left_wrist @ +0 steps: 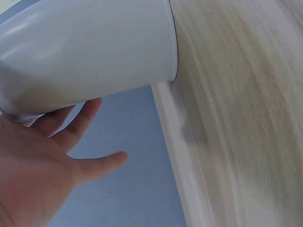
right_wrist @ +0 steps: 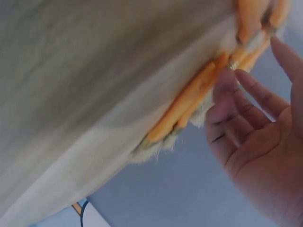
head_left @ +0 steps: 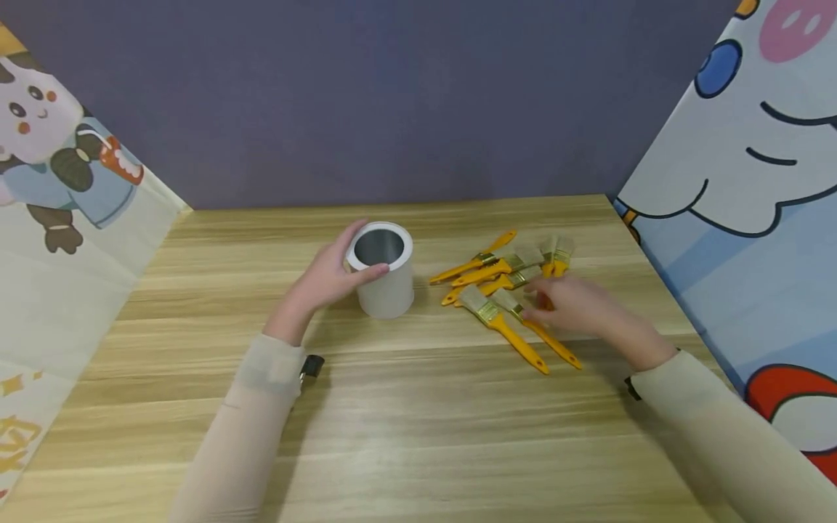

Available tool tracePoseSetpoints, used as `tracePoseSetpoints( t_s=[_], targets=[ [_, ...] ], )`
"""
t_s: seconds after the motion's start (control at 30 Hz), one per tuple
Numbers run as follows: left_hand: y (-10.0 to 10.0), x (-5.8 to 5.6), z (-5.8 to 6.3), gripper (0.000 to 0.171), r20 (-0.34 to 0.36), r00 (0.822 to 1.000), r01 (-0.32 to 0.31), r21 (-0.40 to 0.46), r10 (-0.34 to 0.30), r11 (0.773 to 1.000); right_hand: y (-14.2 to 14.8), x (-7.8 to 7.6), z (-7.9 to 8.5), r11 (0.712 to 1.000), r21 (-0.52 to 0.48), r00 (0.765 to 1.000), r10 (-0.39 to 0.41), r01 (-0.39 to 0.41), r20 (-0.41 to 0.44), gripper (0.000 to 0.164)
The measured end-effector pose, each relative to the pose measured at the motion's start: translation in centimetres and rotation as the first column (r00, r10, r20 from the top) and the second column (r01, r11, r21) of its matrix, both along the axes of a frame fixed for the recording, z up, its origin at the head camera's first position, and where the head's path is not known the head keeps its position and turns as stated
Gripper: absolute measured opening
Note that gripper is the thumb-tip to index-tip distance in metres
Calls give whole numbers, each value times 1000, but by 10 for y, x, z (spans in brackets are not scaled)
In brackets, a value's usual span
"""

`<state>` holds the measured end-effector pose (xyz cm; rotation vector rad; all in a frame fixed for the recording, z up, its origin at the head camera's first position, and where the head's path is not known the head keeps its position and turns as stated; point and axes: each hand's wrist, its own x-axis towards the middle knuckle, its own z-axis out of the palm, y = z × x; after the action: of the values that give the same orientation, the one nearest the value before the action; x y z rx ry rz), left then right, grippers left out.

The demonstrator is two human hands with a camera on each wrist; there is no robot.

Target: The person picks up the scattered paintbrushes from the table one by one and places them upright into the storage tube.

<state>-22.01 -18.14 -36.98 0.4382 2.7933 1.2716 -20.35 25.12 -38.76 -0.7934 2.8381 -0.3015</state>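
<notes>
A white cylindrical can [head_left: 387, 296] stands upright on the table, its grey inside bare to the view. My left hand [head_left: 327, 276] holds it by the rim from the left, thumb at the front and fingers around the back. In the left wrist view two fingertips meet the can's wall [left_wrist: 94, 52], and one finger sticks out apart from it. Several paintbrushes [head_left: 516, 345] with yellow handles and pale bristles lie in a loose pile to the right of the can. My right hand [head_left: 582, 303] hovers at the pile's right side, fingers spread and bent, nothing visible between them.
Two brushes [head_left: 557, 254] lie close together at the pile's far right, bristles pointing away. A dark blue panel [head_left: 392, 102] closes off the back of the wooden table [head_left: 418, 436]. Cartoon-printed panels [head_left: 739, 174] stand along both sides.
</notes>
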Motion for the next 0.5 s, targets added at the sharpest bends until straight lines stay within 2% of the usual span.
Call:
tracePoseSetpoints(
  t_s=[0.2, 0.5],
  targets=[
    [1, 2, 0, 103, 26, 1000, -5, 24, 4, 1000, -10, -1, -10, 999, 39, 999, 19, -20, 36, 37],
    [0, 4, 4, 102, 51, 999, -6, 20, 5, 1000, -18, -4, -12, 998, 68, 1000, -12, 11, 19, 38]
  ],
)
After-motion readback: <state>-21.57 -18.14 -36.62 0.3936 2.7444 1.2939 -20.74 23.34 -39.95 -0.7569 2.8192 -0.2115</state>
